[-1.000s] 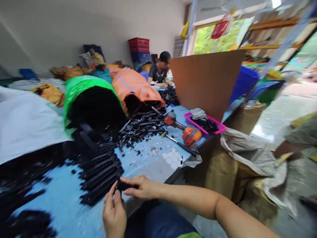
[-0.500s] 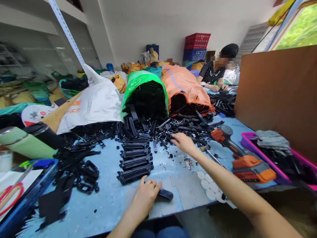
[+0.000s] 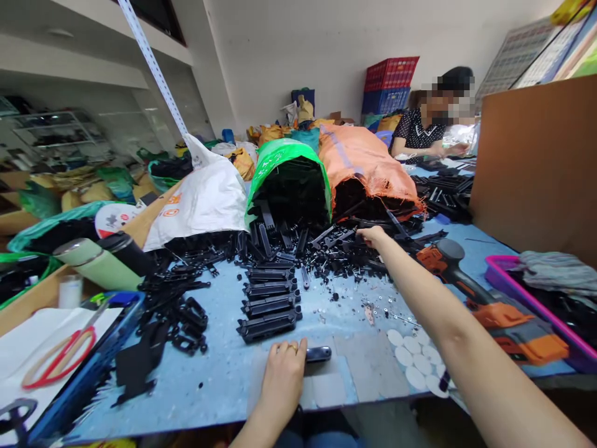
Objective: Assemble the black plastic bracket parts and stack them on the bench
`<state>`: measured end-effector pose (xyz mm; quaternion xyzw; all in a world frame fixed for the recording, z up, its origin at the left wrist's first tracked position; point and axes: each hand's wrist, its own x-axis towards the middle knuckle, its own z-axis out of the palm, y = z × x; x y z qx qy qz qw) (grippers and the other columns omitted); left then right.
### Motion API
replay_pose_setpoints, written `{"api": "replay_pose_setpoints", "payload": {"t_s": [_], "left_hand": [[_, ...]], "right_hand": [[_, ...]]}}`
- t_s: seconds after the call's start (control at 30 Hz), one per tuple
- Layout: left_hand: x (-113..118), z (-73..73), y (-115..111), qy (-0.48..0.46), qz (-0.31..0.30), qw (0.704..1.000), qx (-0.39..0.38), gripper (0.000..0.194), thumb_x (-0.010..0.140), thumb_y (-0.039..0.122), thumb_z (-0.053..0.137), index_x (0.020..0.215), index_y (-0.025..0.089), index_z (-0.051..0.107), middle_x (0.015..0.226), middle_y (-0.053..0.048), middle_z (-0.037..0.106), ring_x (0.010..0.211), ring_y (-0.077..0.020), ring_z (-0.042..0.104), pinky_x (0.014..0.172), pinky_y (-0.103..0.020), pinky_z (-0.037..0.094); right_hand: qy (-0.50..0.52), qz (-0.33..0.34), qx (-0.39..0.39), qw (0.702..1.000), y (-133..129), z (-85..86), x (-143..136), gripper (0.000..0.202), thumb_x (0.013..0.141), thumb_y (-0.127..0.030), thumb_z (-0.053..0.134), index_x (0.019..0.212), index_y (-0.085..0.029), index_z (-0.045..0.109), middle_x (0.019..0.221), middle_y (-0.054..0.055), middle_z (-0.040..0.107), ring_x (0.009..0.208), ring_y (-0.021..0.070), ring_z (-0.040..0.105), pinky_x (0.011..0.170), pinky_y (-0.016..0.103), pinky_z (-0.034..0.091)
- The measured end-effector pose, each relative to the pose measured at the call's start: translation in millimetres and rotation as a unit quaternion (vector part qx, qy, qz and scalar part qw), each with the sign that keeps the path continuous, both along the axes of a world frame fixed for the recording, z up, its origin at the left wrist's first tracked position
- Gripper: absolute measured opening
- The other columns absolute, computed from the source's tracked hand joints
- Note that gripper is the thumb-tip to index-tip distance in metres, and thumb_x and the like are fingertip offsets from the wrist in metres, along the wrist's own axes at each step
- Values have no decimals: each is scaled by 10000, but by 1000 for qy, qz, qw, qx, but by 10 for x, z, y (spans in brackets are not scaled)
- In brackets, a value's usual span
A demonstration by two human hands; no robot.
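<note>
My left hand [image 3: 283,376] is closed over a long black plastic part [image 3: 319,354] near the table's front edge; the part's rounded end sticks out to the right. My right hand [image 3: 372,236] reaches far forward to the heap of small black parts [image 3: 333,249] in front of the orange sack [image 3: 373,162]. Its fingers are drawn together at the heap, and whatever they pinch is too small to make out. Between my hands and the green sack [image 3: 289,149], several similar black parts [image 3: 270,305] lie stacked in a row.
An orange and black cordless drill [image 3: 494,311] lies right of my right forearm, beside a pink bin [image 3: 536,305]. White discs [image 3: 413,351] sit near the front edge. At left are red-handled scissors [image 3: 60,361] and more black parts [image 3: 158,323]. A co-worker [image 3: 431,127] sits behind.
My right hand has moved farther forward into the heap, toward the orange sack. My left hand stays over the black part, which now lies more level. The whole view has shifted.
</note>
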<state>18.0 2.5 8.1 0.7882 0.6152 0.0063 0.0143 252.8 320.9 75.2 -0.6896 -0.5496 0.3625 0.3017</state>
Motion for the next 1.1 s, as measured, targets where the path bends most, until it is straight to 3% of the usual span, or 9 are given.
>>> {"api": "replay_pose_setpoints", "payload": {"t_s": [0.1, 0.2, 0.27, 0.33, 0.43, 0.57, 0.7, 0.9, 1.1], "left_hand": [[-1, 16, -27, -20, 12, 1000, -20, 395, 846, 141, 452, 1240, 143, 476, 985, -101, 589, 900, -250, 526, 793, -398, 423], [43, 6, -2, -87, -36, 995, -39, 377, 859, 274, 490, 1221, 172, 468, 1051, -92, 556, 964, -246, 500, 825, -380, 412], [68, -2, 46, -119, -73, 989, -58, 319, 872, 281, 469, 1177, 188, 486, 1043, -74, 553, 971, -228, 493, 826, -351, 409], [76, 3, 100, -134, -94, 984, -77, 271, 878, 261, 452, 1135, 194, 502, 1010, -65, 557, 960, -217, 494, 817, -331, 407], [77, 38, 155, -147, -117, 978, -92, 275, 879, 257, 430, 1144, 206, 487, 1013, -62, 552, 971, -210, 489, 838, -326, 396], [108, 86, 148, -162, -117, 976, -89, 360, 848, 411, 467, 1147, 212, 465, 1031, -64, 539, 987, -231, 480, 845, -352, 387], [129, 69, 97, -171, -97, 977, -78, 647, 638, 649, 606, 1081, 200, 460, 1001, -66, 538, 949, -271, 490, 786, -376, 404], [82, 14, 48, -199, -110, 972, -57, 428, 777, 523, 535, 1048, 200, 459, 993, -62, 551, 931, -229, 519, 759, -320, 407], [70, -25, -20, -202, -109, 972, -42, 478, 753, 614, 514, 984, 196, 498, 910, -47, 573, 860, -212, 541, 719, -307, 408]], "right_hand": [[46, 72, -28, 996, -483, -73, 144, 202, 812, -255, 513, 915, -82, 530, 749, 84, 629, 565, 104, 563, 538, 216, 444], [53, 199, -49, 977, -1256, -235, 246, 218, 801, -332, 551, 917, -149, 552, 691, 17, 612, 487, 92, 518, 464, 200, 407], [-1, 350, -20, 936, -1822, -331, 267, 284, 805, -425, 550, 950, -181, 565, 730, 16, 621, 548, 118, 544, 504, 219, 410], [-95, 488, 35, 867, -2307, -401, 246, 316, 812, -481, 536, 976, -214, 581, 831, 30, 640, 706, 163, 588, 609, 249, 419], [-227, 548, 77, 802, -2732, -485, 164, 337, 850, -513, 468, 952, -218, 595, 861, 43, 643, 797, 195, 596, 650, 262, 388], [-326, 510, 102, 790, -2837, -575, 75, 370, 892, -509, 382, 984, -207, 574, 850, 56, 628, 775, 191, 591, 610, 254, 348], [-366, 484, 141, 782, -2880, -591, 27, 367, 908, -502, 349, 1023, -219, 552, 847, 47, 609, 762, 181, 570, 603, 257, 323], [-413, 450, 213, 763, -2947, -452, -52, 333, 924, -457, 336, 994, -212, 551, 840, 62, 586, 745, 178, 528, 613, 280, 302], [-385, 483, 230, 752, -2851, -428, -13, 327, 907, -467, 373, 917, -207, 571, 811, 60, 579, 719, 172, 517, 637, 287, 314]]}}
